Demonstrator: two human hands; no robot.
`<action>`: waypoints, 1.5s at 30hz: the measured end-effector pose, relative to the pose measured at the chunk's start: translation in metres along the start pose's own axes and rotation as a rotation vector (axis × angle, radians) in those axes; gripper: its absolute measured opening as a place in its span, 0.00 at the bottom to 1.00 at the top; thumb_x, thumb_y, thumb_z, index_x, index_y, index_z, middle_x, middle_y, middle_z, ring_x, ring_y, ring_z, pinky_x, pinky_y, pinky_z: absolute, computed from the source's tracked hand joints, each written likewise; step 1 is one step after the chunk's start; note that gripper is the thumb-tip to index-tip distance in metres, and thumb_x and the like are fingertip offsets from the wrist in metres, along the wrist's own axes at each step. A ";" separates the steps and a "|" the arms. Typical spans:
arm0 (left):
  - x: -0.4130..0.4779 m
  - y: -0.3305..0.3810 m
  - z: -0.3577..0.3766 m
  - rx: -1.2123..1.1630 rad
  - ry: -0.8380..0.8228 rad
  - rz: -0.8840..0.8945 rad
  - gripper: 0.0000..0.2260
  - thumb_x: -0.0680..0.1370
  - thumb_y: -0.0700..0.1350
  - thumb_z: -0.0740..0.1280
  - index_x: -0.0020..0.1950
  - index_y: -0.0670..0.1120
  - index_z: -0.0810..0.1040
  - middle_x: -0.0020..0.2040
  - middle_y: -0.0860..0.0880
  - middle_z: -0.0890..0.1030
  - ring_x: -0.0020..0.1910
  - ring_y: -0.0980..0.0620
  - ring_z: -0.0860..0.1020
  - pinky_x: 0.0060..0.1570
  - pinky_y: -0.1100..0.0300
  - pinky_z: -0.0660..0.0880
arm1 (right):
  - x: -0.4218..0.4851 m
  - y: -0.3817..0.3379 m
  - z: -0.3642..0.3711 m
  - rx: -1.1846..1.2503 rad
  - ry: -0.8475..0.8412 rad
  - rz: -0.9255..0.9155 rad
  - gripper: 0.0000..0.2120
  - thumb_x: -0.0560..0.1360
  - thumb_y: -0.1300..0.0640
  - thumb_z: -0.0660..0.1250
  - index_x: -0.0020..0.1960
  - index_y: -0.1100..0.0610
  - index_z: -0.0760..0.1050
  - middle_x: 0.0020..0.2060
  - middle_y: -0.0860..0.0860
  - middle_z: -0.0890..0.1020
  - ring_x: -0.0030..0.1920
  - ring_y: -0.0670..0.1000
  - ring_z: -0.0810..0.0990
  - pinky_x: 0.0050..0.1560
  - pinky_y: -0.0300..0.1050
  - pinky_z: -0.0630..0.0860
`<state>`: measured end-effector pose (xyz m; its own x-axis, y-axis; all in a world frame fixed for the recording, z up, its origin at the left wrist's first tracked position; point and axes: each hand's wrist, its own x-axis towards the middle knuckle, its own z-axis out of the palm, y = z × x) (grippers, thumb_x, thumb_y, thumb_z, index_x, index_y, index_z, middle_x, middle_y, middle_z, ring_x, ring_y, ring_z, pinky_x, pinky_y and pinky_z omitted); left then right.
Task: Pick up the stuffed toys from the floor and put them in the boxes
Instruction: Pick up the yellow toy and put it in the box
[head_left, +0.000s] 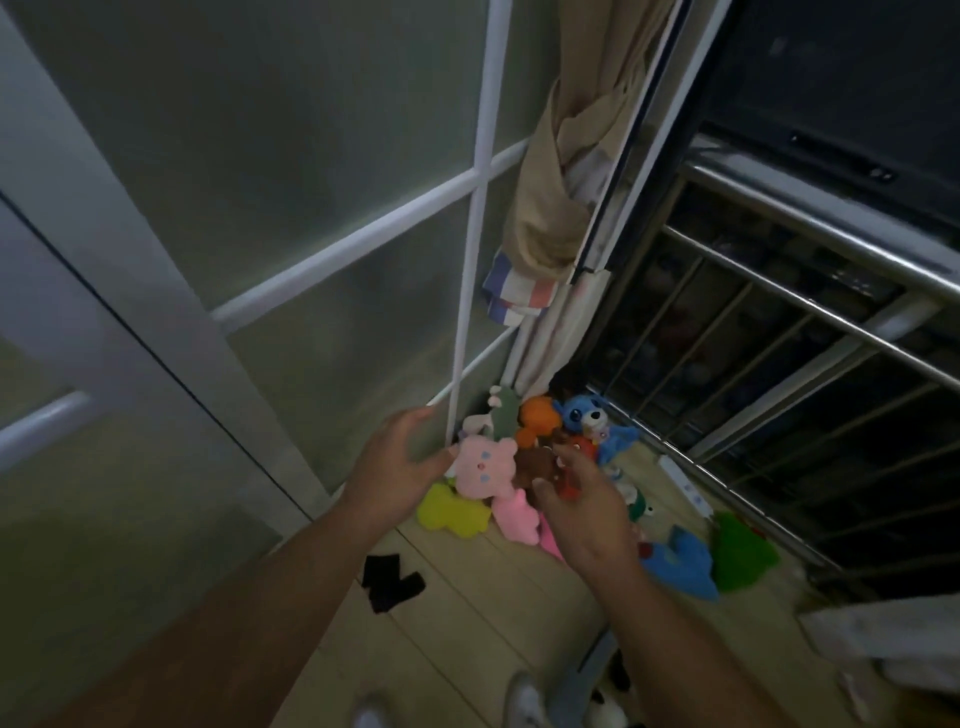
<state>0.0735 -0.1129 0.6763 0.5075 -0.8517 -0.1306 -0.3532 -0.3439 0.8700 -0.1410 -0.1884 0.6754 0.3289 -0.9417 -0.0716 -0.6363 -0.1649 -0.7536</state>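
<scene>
Head view, left to right: frosted glass door (260, 208), black cloth (390, 576) on the floor (467, 623), then left hand (397, 460), fingers spread wide, holding nothing, thumb just beside the pale pink toy (480, 465). Toys are heaped on the floor in the corner between door and railing (831, 228): yellow toy (452, 512) at the near edge, pale pink one resting above it, grey-green toy (503, 415) and orange toy (537, 421) behind, brown toy (535, 465) mid-pile. Right hand (584, 512) sits in front of the brown toy and the red toy (579, 449); fingers half curled, can't tell whether it grips either. Further right: big-eyed blue toy (587, 413), flat blue toy (680, 564), green toy (740, 551) near the railing. No box clearly in frame. My read: grab step, most of the pile still to go. To do it well: 2 hands, 2 toys. Left wraps the pale pink body, not a limb; right closes on brown or red. Lift straight up so neighbours don't roll under the railing. Spot the box before turning.
</scene>
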 end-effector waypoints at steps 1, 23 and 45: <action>0.007 -0.007 0.006 0.003 0.004 -0.006 0.23 0.73 0.52 0.71 0.66 0.53 0.71 0.60 0.56 0.71 0.59 0.58 0.70 0.58 0.62 0.67 | 0.009 0.010 0.007 0.001 -0.026 0.003 0.17 0.73 0.52 0.68 0.62 0.45 0.74 0.49 0.40 0.78 0.49 0.42 0.76 0.44 0.31 0.69; 0.186 -0.399 0.270 -0.034 0.147 -0.057 0.21 0.74 0.49 0.71 0.65 0.52 0.73 0.59 0.56 0.70 0.58 0.58 0.69 0.59 0.58 0.69 | 0.184 0.367 0.331 0.045 -0.127 -0.008 0.22 0.74 0.51 0.69 0.67 0.48 0.72 0.64 0.50 0.76 0.62 0.51 0.75 0.61 0.50 0.74; 0.237 -0.642 0.378 0.127 -0.137 -0.276 0.34 0.74 0.50 0.72 0.76 0.52 0.59 0.75 0.47 0.60 0.71 0.47 0.62 0.68 0.52 0.64 | 0.229 0.550 0.504 -0.164 -0.488 0.091 0.34 0.72 0.49 0.72 0.71 0.61 0.64 0.68 0.58 0.72 0.67 0.56 0.71 0.65 0.51 0.69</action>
<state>0.1235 -0.2431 -0.0924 0.4900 -0.7619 -0.4236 -0.3171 -0.6084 0.7275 -0.0643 -0.3469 -0.0848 0.5294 -0.7141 -0.4580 -0.7657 -0.1697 -0.6204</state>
